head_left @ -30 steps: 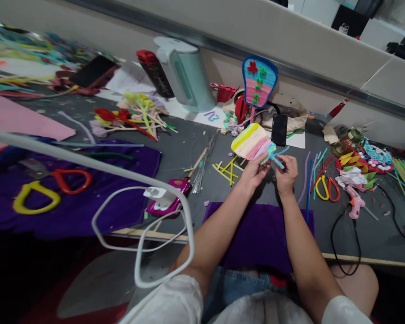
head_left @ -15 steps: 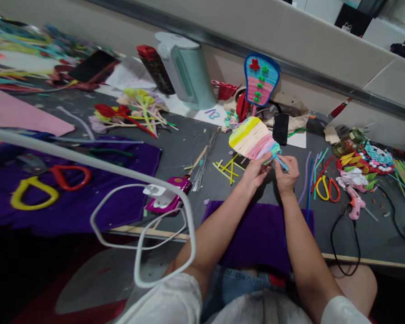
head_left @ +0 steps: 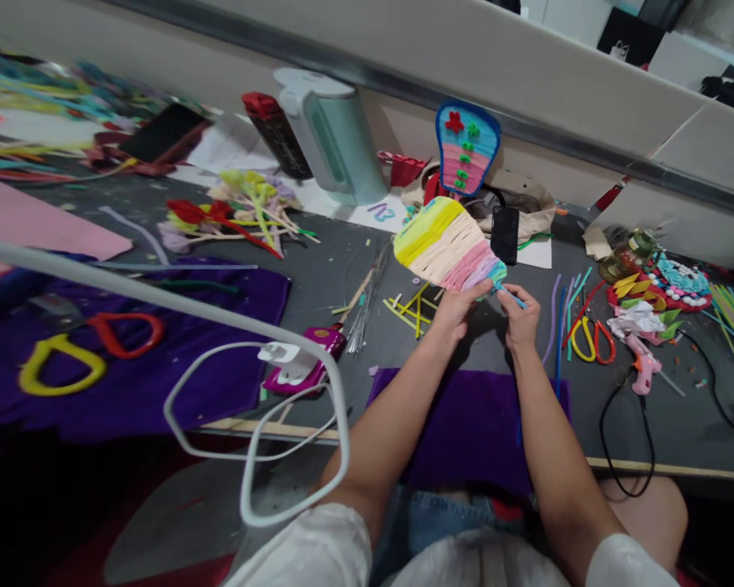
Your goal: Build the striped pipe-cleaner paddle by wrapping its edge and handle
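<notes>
Held up over the table is a fan-shaped paddle [head_left: 444, 244] covered in rows of fuzzy pipe cleaner, yellow, cream, pink and lilac, with blue at its narrow end. My left hand [head_left: 458, 311] is closed on its lower edge, thumb on top. At the narrow end, my right hand [head_left: 519, 316] pinches a light blue strip [head_left: 509, 297], apparently the paddle's handle or a pipe cleaner; I cannot tell which. Under my forearms lies a purple cloth [head_left: 465, 428]. Behind the paddle stands a finished-looking blue and pink one [head_left: 468, 149] with a red flower.
To the right lie loose pipe cleaners [head_left: 554, 318], scissors [head_left: 593, 338] and a pink glue gun [head_left: 643, 364] with a black cord. A kettle [head_left: 336, 139] and a dark bottle [head_left: 276, 134] stand at the back. A white cable [head_left: 336, 408] loops across the left foreground.
The paddle has tilted and shifted slightly left, showing more of its face. My left hand has moved a little left and down; both hands keep their hold.
</notes>
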Tool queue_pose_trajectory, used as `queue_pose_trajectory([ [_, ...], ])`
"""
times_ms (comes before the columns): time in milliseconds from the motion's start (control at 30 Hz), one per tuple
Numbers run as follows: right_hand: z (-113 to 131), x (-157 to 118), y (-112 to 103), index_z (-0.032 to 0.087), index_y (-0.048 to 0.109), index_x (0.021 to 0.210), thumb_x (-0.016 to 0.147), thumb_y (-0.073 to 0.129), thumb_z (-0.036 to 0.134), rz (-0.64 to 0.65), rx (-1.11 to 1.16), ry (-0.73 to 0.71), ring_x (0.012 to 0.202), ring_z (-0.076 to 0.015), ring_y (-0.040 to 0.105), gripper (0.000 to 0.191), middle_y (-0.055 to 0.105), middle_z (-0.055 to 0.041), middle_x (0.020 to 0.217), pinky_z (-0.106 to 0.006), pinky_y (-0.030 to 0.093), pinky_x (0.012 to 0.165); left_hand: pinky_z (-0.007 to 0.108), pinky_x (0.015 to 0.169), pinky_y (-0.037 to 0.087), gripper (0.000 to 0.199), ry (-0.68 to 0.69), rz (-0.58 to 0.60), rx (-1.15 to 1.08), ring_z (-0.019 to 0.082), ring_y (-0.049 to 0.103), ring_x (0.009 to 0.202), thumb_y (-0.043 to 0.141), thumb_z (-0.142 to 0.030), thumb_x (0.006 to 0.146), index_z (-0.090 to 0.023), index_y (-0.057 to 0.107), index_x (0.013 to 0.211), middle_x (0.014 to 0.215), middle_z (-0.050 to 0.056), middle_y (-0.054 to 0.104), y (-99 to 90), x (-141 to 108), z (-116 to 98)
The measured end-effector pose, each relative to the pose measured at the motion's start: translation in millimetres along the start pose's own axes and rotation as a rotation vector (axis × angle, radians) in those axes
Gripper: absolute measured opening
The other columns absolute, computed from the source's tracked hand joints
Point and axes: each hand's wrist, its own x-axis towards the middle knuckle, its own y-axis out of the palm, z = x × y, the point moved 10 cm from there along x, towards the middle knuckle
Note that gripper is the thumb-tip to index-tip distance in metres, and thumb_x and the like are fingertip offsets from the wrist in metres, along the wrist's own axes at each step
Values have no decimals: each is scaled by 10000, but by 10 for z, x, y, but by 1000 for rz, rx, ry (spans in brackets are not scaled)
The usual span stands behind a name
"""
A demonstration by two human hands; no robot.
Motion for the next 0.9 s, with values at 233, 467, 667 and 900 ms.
queue_pose_trajectory([
  [233, -308, -15, 72, 155, 677, 709, 619, 739, 359, 30, 179, 257, 487, -55, 382, 231, 539, 55, 566, -200, 289, 480, 332, 863, 482, 559, -16, -7, 82, 218, 648, 910, 888, -271, 468, -162, 683, 976, 982, 65, 710, -43, 18, 18],
  [467, -272, -3, 96, 167, 679, 780, 710, 680, 397, 112, 7, 156, 543, -94, 457, 240, 594, 26, 640, -228, 372, 549, 335, 878, 488, 579, 9, -72, 75, 223, 651, 946, 878, -256, 472, -181, 675, 1009, 1005, 61, 707, -152, 68, 83],
  [667, 333, -144, 116, 194, 642, 995, 822, 596, 286, 36, -729, -412, 979, -225, 509, 202, 610, -87, 999, -358, 402, 897, 338, 900, 487, 563, 45, -136, 52, 213, 645, 981, 856, -214, 498, -183, 664, 1026, 1038, 57, 701, -229, 68, 118],
  [900, 392, -276, 383, 244, 659, 1021, 848, 574, 232, 237, -993, -610, 1027, -243, 463, 193, 570, -85, 1091, -384, 341, 883, 272, 754, 516, 477, -46, -215, 84, 167, 656, 825, 837, -219, 504, -169, 669, 947, 914, 29, 703, -317, 47, 253],
])
